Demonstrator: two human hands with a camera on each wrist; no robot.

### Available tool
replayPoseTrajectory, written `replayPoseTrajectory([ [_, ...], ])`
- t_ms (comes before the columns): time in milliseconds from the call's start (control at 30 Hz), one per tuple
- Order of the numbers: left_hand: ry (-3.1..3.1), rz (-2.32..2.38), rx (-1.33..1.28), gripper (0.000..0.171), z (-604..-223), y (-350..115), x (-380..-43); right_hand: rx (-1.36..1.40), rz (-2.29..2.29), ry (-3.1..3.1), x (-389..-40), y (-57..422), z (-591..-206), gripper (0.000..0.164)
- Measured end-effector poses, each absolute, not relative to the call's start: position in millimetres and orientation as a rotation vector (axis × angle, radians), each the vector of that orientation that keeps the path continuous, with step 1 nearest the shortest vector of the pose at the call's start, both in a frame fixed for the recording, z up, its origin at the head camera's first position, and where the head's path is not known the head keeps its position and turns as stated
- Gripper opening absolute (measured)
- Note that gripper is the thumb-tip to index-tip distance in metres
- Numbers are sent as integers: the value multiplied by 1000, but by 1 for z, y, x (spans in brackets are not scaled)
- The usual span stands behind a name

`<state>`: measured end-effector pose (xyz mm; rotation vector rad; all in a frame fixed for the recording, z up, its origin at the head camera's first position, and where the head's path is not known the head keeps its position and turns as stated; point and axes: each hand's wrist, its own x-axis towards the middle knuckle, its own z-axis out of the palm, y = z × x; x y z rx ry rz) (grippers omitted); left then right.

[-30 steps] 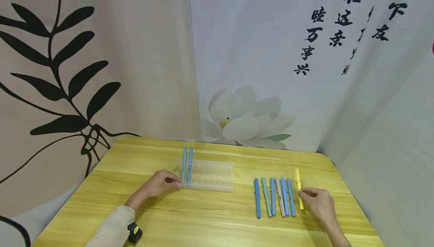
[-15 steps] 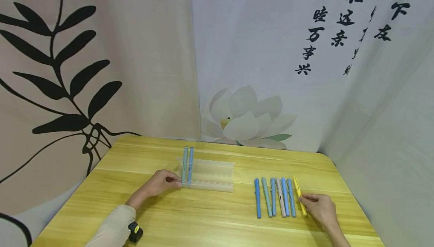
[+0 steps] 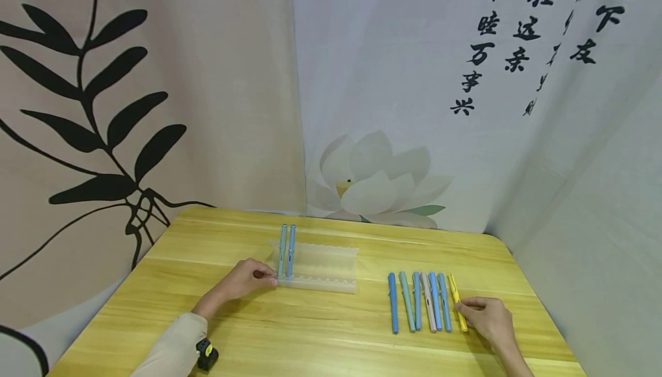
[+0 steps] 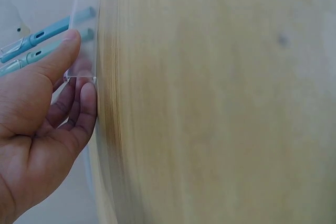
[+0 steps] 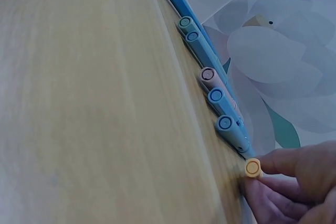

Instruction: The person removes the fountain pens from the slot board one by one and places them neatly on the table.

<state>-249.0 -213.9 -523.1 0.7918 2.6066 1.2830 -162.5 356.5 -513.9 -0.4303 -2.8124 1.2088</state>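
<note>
A clear pen rack (image 3: 326, 263) with notched edges lies left of the table's middle. My left hand (image 3: 250, 279) pinches its near left corner, thumb (image 4: 65, 51) above and fingers curled below. Across the rack's left end lie a green pen (image 3: 281, 253) and a blue pen (image 3: 291, 256). At the right, my right hand (image 3: 488, 316) pinches a yellow pen (image 3: 454, 291) between thumb and fingers. The yellow pen's round end (image 5: 253, 168) faces the right wrist camera. It slants beside a row of pens, at their right end.
Left of the yellow pen, the row holds several blue pens (image 3: 393, 302), a green one (image 3: 405, 302) and a pinkish-grey one (image 3: 428, 302), roughly parallel. The wooden table (image 3: 310, 337) ends at a curtain (image 3: 238, 107) with printed leaves and a lotus.
The yellow pen has come nearer to me, and its far end has tilted left towards the row. My right hand shifted slightly with it. My left hand stays at the rack's corner.
</note>
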Motion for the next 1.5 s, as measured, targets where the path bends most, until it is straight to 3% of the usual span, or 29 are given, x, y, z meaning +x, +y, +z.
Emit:
replayPoseTrajectory([
  [500,2605,1288,789,14,-521,-216,-248,-307,1172,-2811,-172,348,-495,40],
  [1000,2609,1277,779,16,-523,-216,-248,50,1260,-2644,-198,288,-477,33],
  [1500,2631,1258,759,16,-525,-214,-250,233,1444,-2589,-216,219,-476,28],
])
